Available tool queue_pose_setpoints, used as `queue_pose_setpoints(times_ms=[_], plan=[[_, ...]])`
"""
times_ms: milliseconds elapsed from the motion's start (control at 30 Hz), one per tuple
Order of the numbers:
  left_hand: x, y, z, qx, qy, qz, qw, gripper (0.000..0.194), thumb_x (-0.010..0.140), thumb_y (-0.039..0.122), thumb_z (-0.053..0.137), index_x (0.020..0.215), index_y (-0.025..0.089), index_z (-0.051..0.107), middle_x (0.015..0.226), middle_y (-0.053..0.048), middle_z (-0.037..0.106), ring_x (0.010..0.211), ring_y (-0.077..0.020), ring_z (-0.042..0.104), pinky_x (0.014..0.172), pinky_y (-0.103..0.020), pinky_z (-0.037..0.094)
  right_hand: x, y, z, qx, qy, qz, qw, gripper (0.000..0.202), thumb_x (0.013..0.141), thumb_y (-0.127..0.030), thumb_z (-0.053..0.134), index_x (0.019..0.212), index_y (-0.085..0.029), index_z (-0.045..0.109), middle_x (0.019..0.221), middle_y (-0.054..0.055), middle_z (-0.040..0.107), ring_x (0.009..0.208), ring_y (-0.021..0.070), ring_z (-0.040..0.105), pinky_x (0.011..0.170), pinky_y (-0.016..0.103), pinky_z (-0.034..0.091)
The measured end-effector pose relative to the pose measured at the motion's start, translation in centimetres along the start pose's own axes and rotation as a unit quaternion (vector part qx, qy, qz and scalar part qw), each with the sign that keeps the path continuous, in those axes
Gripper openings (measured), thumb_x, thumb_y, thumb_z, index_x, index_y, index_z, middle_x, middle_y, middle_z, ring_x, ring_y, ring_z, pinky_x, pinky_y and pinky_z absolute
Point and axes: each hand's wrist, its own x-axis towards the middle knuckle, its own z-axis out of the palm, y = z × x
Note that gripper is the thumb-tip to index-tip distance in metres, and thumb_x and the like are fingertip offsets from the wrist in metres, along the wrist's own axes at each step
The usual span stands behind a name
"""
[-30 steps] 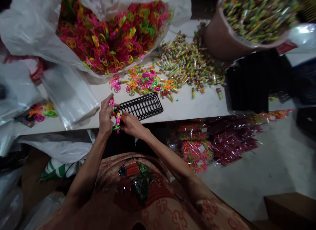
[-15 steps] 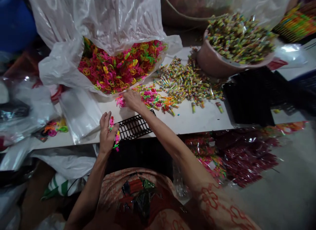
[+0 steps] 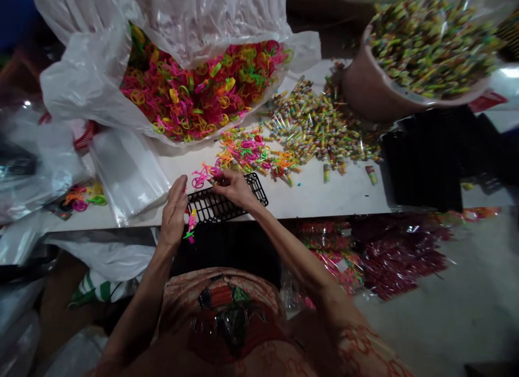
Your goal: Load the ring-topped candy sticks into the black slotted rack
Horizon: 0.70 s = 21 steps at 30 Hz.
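Note:
My left hand (image 3: 174,212) stands on edge at the left end of a black plastic rack (image 3: 259,189), its fingers straight and close together. Small pink, yellow and green plastic pieces (image 3: 191,226) are beside its palm, at that end of the rack. Above the rack's middle, my right hand (image 3: 235,190) is closed in a pinch. A pink plastic toy bicycle (image 3: 198,180) sticks out from its fingertips, partly hidden by them. Just beyond lies a small heap of colourful plastic toys (image 3: 247,150).
A white sack (image 3: 89,91) full of colourful plastic toys lies behind. To the right are a heap of small candy tubes (image 3: 312,128), a pink tub (image 3: 365,85) heaped with more, and stacked black racks (image 3: 421,166). Clear plastic bags (image 3: 130,172) lie at left.
My right hand has come back from the sack's edge to above the rack, bringing the pink toy bicycle nearer. My left hand's fingers have straightened and drawn together. The view has shifted slightly.

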Motion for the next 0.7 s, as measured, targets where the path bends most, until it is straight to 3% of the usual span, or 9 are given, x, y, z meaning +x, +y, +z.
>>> queue_pose_setpoints(times_ms=[100, 267, 467, 567, 700], plan=[[0.0, 0.2, 0.0, -0.013, 0.005, -0.002, 1.000, 0.053, 0.090, 0.058, 0.049, 0.133, 0.028, 0.058, 0.146, -0.006, 0.052, 0.139, -0.0259, 0.043, 0.119, -0.045, 0.029, -1.1, 0.6, 0.5, 0.061, 0.003, 0.008, 0.998, 0.016, 0.063, -0.020, 0.067, 0.067, -0.018, 0.052, 0.069, -0.005, 0.045, 0.067, 0.0102, 0.044, 0.063, 0.022, 0.035], [-0.1, 0.7, 0.4, -0.013, 0.017, -0.007, 1.000, 0.056, 0.090, 0.061, 0.047, 0.133, 0.027, 0.058, 0.146, -0.007, 0.052, 0.137, -0.0255, 0.046, 0.118, -0.043, 0.032, -1.8, -0.6, 1.3, -0.013, 0.012, 0.002, 1.000, 0.011, 0.067, -0.018, 0.060, 0.072, -0.020, 0.050, 0.070, -0.005, 0.046, 0.066, 0.0116, 0.042, 0.064, 0.023, 0.033], [-0.1, 0.7, 0.5, -0.012, 0.023, -0.012, 1.000, 0.055, 0.091, 0.061, 0.045, 0.133, 0.028, 0.058, 0.145, -0.006, 0.053, 0.136, -0.0247, 0.047, 0.118, -0.043, 0.032, -1.4, -0.9, 4.4, -0.039, -0.005, -0.001, 0.999, 0.006, 0.072, -0.015, 0.057, 0.072, -0.018, 0.053, 0.078, -0.001, 0.053, 0.073, 0.0137, 0.050, 0.068, 0.024, 0.037], [-0.1, 0.7, 0.5, -0.014, 0.026, -0.021, 0.999, 0.055, 0.090, 0.062, 0.045, 0.132, 0.030, 0.059, 0.145, -0.003, 0.053, 0.136, -0.0243, 0.048, 0.118, -0.041, 0.033, -1.1, -1.1, 5.2, -0.080, -0.047, -0.019, 0.996, 0.005, 0.077, -0.014, 0.056, 0.075, -0.018, 0.055, 0.078, -0.001, 0.054, 0.073, 0.0137, 0.052, 0.065, 0.023, 0.036], [-0.2, 1.0, 0.4, 0.014, 0.024, -0.032, 0.999, 0.059, 0.090, 0.065, 0.042, 0.133, 0.028, 0.059, 0.146, -0.004, 0.053, 0.139, -0.0227, 0.043, 0.120, -0.039, 0.029, -1.1, -1.9, 5.2, -0.211, -0.108, -0.045, 0.971, 0.007, 0.084, -0.017, 0.052, 0.084, -0.018, 0.060, 0.090, 0.004, 0.060, 0.080, 0.0170, 0.055, 0.067, 0.026, 0.036]])
